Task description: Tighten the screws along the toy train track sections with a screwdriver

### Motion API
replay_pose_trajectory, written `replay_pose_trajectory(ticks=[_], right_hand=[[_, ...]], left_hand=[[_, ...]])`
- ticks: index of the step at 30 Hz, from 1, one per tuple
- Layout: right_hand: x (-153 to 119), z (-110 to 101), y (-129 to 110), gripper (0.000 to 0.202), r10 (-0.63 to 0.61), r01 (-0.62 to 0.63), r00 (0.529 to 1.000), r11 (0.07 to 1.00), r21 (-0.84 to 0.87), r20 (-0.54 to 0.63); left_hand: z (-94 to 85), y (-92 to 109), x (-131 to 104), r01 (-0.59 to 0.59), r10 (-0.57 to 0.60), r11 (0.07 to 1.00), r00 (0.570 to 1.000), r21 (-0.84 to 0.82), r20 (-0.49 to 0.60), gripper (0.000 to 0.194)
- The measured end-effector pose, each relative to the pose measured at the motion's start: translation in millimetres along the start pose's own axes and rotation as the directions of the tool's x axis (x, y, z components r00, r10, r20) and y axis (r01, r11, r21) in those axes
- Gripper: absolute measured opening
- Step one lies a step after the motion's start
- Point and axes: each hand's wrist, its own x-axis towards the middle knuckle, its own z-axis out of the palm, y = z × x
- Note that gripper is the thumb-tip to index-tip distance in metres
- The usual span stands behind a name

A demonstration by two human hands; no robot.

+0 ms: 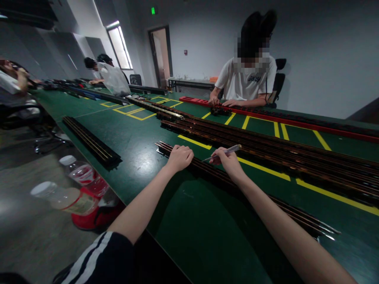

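Note:
A long dark assembly with thin copper-coloured rods lies diagonally across the green table. My left hand rests on its upper part, fingers curled over the rods; what they grip, if anything, is hidden. My right hand is closed around a slim tool with a light handle. The tool's thin metal shaft points left and down to the rods, between my two hands. Whether its tip touches them is too small to tell.
Beyond lies a wide stack of similar dark strips. A shorter bundle sits at the left edge, with two bottles below it. Across the table, a person handles a dark part by a red rail. Yellow tape marks the tabletop.

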Motion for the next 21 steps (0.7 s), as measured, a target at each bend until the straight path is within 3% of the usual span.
replay_pose_trajectory(ticks=[5,8,21], right_hand=[[-4,-3,-4,0.021,-0.053,0.066,0.987,0.994,-0.084,0.15],[-6,-2,-5,0.021,-0.068,0.091,0.981,0.989,-0.118,0.181],[-2,3,2,0.017,-0.015,0.016,0.999,0.999,-0.039,0.028]], left_hand=[[2.2,-11,2,0.027,-0.027,1.0,1.0,-0.013,-0.013,0.035],[3.6,-19,2,0.054,-0.055,0.998,0.998,-0.017,-0.029,0.035],[2.6,-24,1,0.066,-0.067,0.997,0.998,-0.036,-0.017,0.036]])
